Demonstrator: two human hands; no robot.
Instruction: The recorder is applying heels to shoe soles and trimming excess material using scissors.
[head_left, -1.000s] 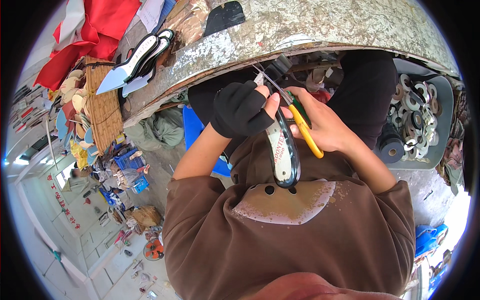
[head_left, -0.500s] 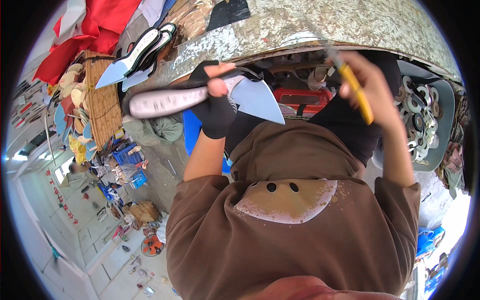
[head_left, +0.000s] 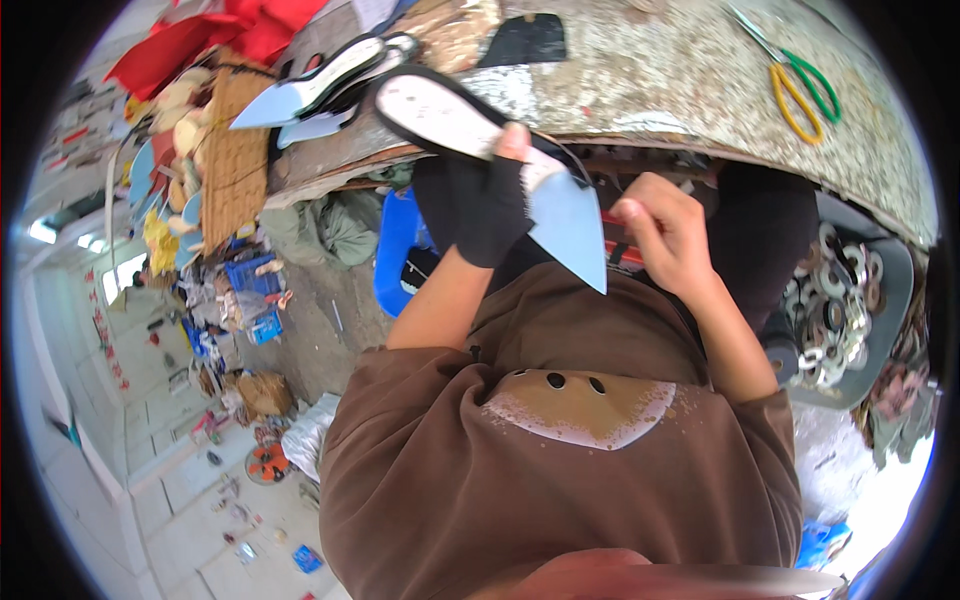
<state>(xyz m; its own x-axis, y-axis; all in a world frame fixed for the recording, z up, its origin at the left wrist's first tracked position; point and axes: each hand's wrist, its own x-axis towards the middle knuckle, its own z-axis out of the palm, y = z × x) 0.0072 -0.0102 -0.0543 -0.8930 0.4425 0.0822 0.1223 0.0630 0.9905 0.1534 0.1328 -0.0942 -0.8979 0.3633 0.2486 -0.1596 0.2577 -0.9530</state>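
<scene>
My left hand (head_left: 490,205), in a black fingerless glove, grips a shoe insole (head_left: 435,115) with a white face, black rim and light blue pointed end (head_left: 575,230). The thumb presses on its white face, while the fingers behind are hidden. Just right of the blue end, my right hand (head_left: 668,235) is bare, its fingers curled in and apart from the insole; nothing shows in it. A pair of scissors (head_left: 790,85) with one yellow and one green handle lies on the bench at the far right.
The worn bench (head_left: 660,75) curves across the far side. More insoles (head_left: 335,80) overlap at its left, near a black flat piece (head_left: 525,40). A grey bin (head_left: 880,340) with several tape rolls stands right; a blue container (head_left: 392,280) sits below the bench.
The scissors have gone from my right hand to the bench, and that hand has come back toward the insole. My left hand has tilted the insole, its white end rising.
</scene>
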